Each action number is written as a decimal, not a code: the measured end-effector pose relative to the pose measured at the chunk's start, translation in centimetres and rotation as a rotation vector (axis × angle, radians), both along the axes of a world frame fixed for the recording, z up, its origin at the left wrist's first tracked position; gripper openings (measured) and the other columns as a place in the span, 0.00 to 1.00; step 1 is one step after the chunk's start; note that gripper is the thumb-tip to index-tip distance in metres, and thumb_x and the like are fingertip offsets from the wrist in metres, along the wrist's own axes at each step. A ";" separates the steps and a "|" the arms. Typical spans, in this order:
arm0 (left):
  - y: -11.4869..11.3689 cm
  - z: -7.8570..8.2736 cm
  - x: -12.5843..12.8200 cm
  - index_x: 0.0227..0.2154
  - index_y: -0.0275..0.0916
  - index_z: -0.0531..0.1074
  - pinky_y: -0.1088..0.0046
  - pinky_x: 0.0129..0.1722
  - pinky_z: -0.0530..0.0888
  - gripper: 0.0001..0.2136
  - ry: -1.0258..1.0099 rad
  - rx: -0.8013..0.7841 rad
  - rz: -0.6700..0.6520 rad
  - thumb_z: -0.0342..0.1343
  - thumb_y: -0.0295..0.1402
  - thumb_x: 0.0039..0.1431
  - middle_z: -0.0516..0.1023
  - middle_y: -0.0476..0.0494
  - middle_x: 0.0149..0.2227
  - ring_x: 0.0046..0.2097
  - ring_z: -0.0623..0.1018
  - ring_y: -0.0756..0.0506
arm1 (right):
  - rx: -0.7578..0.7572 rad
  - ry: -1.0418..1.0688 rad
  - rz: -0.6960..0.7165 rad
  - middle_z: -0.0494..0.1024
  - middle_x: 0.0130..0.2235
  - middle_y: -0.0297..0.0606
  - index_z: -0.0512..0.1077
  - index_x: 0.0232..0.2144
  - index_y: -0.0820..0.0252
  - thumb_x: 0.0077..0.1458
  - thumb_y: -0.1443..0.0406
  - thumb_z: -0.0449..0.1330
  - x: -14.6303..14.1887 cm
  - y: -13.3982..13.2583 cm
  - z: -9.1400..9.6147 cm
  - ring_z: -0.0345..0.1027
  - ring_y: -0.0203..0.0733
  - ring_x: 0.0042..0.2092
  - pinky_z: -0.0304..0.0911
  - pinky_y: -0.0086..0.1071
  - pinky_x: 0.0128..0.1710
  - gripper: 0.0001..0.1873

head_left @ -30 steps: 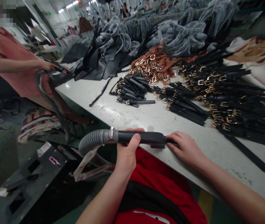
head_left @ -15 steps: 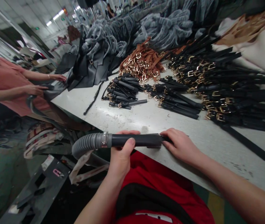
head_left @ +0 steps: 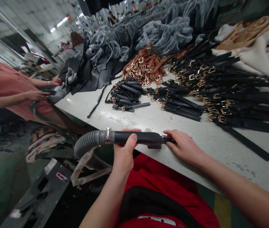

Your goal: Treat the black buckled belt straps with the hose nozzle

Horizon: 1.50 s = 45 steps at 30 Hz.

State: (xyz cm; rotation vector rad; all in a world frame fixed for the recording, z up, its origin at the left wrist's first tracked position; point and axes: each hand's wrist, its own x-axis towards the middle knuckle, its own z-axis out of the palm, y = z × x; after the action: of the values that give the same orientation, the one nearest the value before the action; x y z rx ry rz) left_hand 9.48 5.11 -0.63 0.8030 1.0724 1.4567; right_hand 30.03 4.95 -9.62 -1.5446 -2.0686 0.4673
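Black and smooth, the handle (head_left: 140,137) lies level across the centre of the frame, and the left hand (head_left: 124,153) has it firmly: fingers wrapped behind, thumb pressed along the near side, no slack in that grip! Off its left end runs the grey ribbed hose (head_left: 88,142), cinched by a shiny metal clamp (head_left: 108,136). Over to the right of centre, the right hand (head_left: 184,145) pinches a small dark strip (head_left: 168,140) right at the handle's tip, thumb and fingers nearly together; much of that strip is hidden by the fingers. Underneath, the pale tabletop (head_left: 134,122). Look up the frame: brown straps (head_left: 145,68) heaped at upper centre, gold buckles gleaming, a small bundle of black straps (head_left: 127,95) just below, and a bigger black pile (head_left: 226,85) filling the right. Upper left, a co-worker (head_left: 13,85) in pink grips another hose.
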 end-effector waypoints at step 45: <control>-2.6 0.1 -6.0 0.33 0.44 0.76 0.62 0.43 0.77 0.11 -0.124 -0.033 0.054 0.66 0.37 0.45 0.82 0.48 0.34 0.41 0.81 0.43 | -0.055 -0.046 0.233 0.73 0.37 0.38 0.68 0.32 0.56 0.54 0.65 0.56 -1.2 2.0 0.9 0.63 0.43 0.39 0.56 0.37 0.39 0.02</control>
State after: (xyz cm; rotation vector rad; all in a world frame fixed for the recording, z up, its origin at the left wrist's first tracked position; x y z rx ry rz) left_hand 3.46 2.52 -0.49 0.6561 1.0281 1.5102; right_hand 28.82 6.91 -8.69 -1.3620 -2.3014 0.5821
